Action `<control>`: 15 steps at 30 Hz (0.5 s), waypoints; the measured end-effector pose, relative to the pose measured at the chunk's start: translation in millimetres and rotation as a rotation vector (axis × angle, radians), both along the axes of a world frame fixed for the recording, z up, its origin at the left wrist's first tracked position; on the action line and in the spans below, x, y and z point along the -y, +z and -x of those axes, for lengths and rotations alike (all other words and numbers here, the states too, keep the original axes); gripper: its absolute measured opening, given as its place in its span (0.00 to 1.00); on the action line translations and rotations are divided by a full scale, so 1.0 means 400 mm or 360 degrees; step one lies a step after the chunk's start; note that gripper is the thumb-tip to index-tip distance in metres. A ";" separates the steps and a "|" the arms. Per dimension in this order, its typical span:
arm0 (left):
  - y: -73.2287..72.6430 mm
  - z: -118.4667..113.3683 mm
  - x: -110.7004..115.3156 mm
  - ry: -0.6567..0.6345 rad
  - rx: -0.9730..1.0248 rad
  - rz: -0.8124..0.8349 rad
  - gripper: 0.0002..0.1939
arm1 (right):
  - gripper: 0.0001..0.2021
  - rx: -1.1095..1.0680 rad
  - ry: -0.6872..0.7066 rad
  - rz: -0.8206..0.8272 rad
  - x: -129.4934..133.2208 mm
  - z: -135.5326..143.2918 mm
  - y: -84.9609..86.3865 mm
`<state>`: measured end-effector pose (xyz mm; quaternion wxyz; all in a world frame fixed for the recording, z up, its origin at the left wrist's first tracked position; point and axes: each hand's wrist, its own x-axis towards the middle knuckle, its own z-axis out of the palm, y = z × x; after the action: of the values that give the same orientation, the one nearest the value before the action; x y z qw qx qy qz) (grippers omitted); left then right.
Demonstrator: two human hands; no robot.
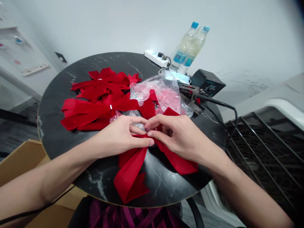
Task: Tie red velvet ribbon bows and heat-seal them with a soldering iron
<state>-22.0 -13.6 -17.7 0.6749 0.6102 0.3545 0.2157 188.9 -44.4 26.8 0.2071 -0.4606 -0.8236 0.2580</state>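
My left hand (122, 134) and my right hand (177, 131) meet over the middle of a red ribbon bow (131, 177). Both are closed, thumbs and fingers pinching the gathered centre, which they largely hide. The bow's loops and tails spread toward me and to the right, one notched tail lying near the front of the table. Just beyond my fingers sits a clear plastic bag (166, 91) with red pieces inside. Left of it are several more red bows (92, 114) in a pile, with white ties visible at the middle of some.
The round black marbled table (92, 183) carries a white power strip (155, 58), two bottles (182, 50), a blue face mask (177, 77) and a black box with a dial (209, 83) at the back. A cable hangs off the right side. A cardboard box (26, 155) stands lower left.
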 end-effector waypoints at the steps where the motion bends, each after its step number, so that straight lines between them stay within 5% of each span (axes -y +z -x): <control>1: 0.000 -0.001 -0.001 0.0019 -0.0011 0.0044 0.17 | 0.08 -0.0014 -0.0013 -0.0043 0.004 0.000 0.004; 6: 0.014 -0.010 0.002 0.0343 0.0082 0.0291 0.13 | 0.04 0.0076 -0.0281 -0.0582 0.072 -0.009 0.021; 10: 0.033 -0.015 0.012 0.0441 0.0201 0.0486 0.13 | 0.05 0.0463 -0.0252 -0.0808 0.114 -0.010 -0.022; 15: 0.033 -0.019 0.010 0.0512 0.0254 0.0555 0.12 | 0.05 0.0433 -0.0332 -0.1078 0.112 0.000 -0.061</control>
<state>-14.5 -17.8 -4.4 0.7528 0.4012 0.4245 0.3036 188.9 -89.1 2.3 0.2616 -0.4773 -0.8310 -0.1150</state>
